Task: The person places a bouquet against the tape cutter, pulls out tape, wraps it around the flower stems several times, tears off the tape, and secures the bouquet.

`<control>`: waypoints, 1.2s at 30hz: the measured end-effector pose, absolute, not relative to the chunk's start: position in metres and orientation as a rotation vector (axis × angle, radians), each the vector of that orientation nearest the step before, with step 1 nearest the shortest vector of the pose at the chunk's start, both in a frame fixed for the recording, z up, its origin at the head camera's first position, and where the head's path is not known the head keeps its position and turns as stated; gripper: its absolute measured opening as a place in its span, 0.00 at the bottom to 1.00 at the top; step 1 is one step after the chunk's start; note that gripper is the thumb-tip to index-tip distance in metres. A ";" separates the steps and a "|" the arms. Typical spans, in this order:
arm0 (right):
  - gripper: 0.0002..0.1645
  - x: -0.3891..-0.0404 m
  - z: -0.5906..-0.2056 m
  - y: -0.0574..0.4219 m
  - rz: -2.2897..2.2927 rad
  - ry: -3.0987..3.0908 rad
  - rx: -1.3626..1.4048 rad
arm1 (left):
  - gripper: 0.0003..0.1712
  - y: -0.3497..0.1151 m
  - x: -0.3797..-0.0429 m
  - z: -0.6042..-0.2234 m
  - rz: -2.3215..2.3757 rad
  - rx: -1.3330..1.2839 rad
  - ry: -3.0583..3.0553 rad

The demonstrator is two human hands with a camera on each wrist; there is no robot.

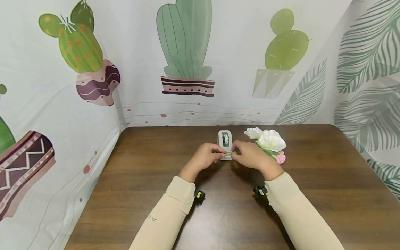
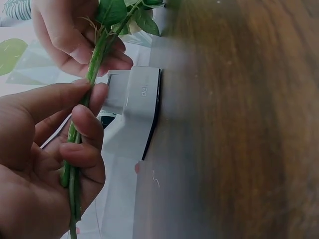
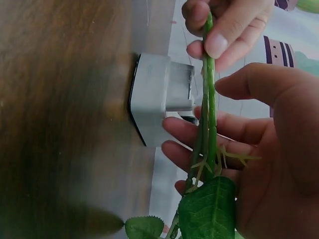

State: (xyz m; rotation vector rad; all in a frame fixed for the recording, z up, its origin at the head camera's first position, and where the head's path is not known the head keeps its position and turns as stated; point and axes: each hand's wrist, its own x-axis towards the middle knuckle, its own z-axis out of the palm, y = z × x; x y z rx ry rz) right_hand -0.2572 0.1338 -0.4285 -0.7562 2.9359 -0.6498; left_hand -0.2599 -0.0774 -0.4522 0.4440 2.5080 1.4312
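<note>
While both sleeves (image 1: 175, 211) rest low over the brown table (image 1: 131, 194), the two hands meet near its far middle. The left hand (image 1: 204, 158) curls its fingers (image 2: 82, 149) round the green stems (image 2: 75, 164), with the thumb on top. The right hand (image 1: 250, 156) pinches the same stems (image 3: 207, 114) a little further along, close to the leaves (image 3: 209, 211). Both hands hold tight; neither is loose.

I think the stems are being held together right over the front of the tape holder (image 1: 225, 142). To do this well, the hands should keep the thin stems side by side and not let them twist. The pinch should stay firm but gentle, so the stems do not bend. The gap between the hands should stay just over the holder's front edge, where the tape would come off.

The stems look thin, long and bright green. There seem to be two or three pressed together. Small curly bits stick out near the leaves, which are dark green with jagged edges.

Just past the right hand lie the flowers (image 1: 268, 140), white and frilly, with a bit of pink (image 1: 280, 158) below. Behind it all hangs a curtain (image 1: 184, 52) with cactus pictures.
</note>
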 end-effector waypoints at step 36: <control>0.04 -0.255 -0.440 0.137 -0.923 2.906 -0.816 | 0.02 -0.077 -0.259 -0.455 1.431 0.495 2.605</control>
